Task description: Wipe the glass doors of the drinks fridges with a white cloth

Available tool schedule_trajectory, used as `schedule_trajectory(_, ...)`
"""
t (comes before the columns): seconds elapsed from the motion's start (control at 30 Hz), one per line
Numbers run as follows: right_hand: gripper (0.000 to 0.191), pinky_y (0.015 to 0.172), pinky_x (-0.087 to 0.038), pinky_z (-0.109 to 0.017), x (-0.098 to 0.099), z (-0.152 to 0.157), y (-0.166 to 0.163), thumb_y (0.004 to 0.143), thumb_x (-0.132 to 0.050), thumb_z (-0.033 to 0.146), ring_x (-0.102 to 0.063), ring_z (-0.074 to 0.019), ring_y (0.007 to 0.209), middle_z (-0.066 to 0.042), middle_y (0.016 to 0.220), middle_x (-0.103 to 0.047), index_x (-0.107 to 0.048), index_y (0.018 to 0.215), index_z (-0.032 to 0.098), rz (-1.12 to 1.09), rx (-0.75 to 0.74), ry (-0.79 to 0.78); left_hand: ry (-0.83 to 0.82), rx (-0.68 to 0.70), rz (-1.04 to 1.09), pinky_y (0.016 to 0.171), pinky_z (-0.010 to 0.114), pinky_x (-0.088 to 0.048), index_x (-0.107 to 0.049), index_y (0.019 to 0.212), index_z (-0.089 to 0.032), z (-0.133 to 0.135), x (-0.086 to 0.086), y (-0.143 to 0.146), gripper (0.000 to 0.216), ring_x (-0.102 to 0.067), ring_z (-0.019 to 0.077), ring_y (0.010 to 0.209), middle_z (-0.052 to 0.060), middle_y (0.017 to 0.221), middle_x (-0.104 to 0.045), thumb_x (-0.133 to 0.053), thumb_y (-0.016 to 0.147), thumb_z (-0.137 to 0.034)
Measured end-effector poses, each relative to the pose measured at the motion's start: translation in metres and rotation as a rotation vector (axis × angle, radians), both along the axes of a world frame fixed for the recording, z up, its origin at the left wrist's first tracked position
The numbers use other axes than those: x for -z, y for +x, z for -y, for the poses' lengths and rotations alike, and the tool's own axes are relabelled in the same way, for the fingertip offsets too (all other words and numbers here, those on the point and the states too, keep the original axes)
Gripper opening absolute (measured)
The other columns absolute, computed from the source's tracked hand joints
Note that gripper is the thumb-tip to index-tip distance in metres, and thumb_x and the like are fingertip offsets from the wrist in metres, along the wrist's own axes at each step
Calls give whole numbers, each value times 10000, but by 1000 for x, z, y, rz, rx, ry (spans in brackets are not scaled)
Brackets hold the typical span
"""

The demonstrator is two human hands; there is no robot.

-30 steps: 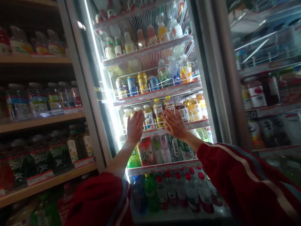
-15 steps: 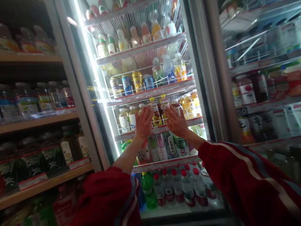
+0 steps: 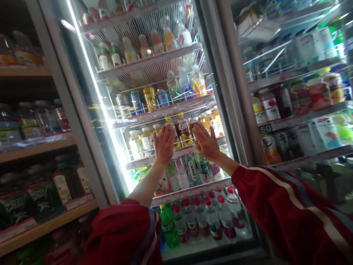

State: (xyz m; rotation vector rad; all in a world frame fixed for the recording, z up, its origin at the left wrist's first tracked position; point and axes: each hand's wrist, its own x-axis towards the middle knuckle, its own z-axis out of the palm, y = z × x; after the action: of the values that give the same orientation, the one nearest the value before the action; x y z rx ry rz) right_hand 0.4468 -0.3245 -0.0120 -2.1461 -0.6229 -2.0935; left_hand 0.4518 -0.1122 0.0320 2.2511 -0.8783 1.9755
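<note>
My left hand (image 3: pixel 164 146) and my right hand (image 3: pixel 205 142) are stretched out side by side before a lit drinks fridge, backs towards me. Their fingers are extended, and neither hand holds anything. Whether they touch the glass, I cannot tell. Between them a brown tea bottle with a yellow cap (image 3: pixel 182 126) stands on a shelf; a similar bottle beside it is partly hidden by my left fingers. Pale yellow bottles (image 3: pixel 135 143) stand left of my left hand. Amber bottles (image 3: pixel 208 119) show behind my right fingers. Below, a black bottle marked WAVE (image 3: pixel 192 170) stands among others.
Cans (image 3: pixel 149 98) and bottles line the shelf above. A green bottle (image 3: pixel 168 226) and several red-capped bottles (image 3: pixel 211 219) stand at the bottom. To the left are wooden shelves of drinks (image 3: pixel 38 148); to the right, past a metal frame (image 3: pixel 234 84), is another stocked fridge.
The view has shifted, so the fridge and shelves appear further left and more of the right-hand fridge shows. My hands stay raised and open, nearly in the same place in view.
</note>
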Motion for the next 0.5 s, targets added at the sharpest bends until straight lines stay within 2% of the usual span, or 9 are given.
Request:
schedule_trajectory(0.1,494,1128,-137,-528,-1,2,-3,870,-395,221,-294,-237,1372,-108,1443,-401,-388,1360,164,-21,12,4,101,6,-9,1147,502,-65,-484,1311,-254,5,1,-1,445,-302,210,1367,87,1437,-405,-425,883,-144)
schedule_trajectory(0.3,492,1131,-122,-526,-2,17,-7,872,-399,244,-268,-245,1382,-115,1450,-388,-406,1352,135,-60,29,32,-255,-51,77,1148,504,-21,-480,1319,-206,-12,-16,3,416,-279,224,1378,114,1441,-391,-405,910,-205)
schedule_trajectory(0.37,493,1134,-111,-524,0,19,-7,873,-395,243,-262,-239,1385,-107,1452,-388,-403,1356,144,-68,24,46,-209,-60,66,1152,491,-32,-489,1311,-204,-2,-12,3,410,-284,221,1376,107,1441,-394,-402,911,-201)
schedule_trajectory(0.5,492,1132,-116,-520,3,16,-7,881,-385,249,-257,-237,1386,-114,1449,-391,-398,1360,138,-60,25,41,93,-47,38,1159,461,-36,-453,1339,-218,32,9,-2,440,-274,199,1379,89,1449,-383,-403,904,-175)
